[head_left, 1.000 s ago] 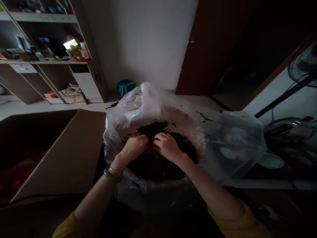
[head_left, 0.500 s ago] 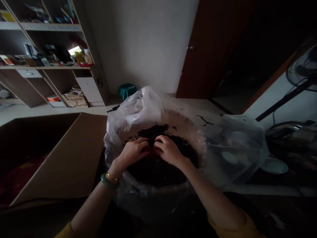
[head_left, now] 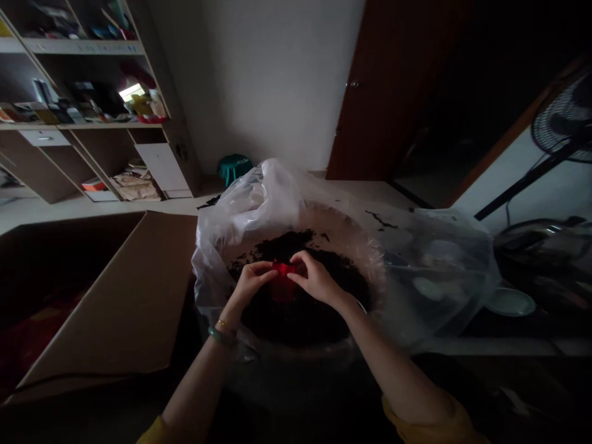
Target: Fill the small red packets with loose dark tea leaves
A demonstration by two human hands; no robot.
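Observation:
Between my two hands is a small red packet (head_left: 283, 285), hanging upright over a round plastic-lined tub. My left hand (head_left: 252, 280) pinches its upper left edge with thumb and fingers. On the opposite edge, my right hand (head_left: 315, 277) is closed in a similar pinch. Below lie dark, loose, leaf-like flakes (head_left: 296, 327), heaped in the tub. A clear plastic liner (head_left: 272, 200) is bunched over the tub's far rim. Dim light hides what, if anything, is inside the packet.
An open cardboard box (head_left: 115, 296) with dark red things inside stands to the left. On the right are clear plastic sheeting (head_left: 444, 271), a pale dish (head_left: 511, 302) and a standing fan (head_left: 562, 123). A teal-covered bin (head_left: 234, 169) sits by the wall.
The red packet, mostly hidden between my fingers before, now shows plainly. My left hand has turned and moved slightly right, its fingers now pinching the packet's edge. The right hand has barely moved.

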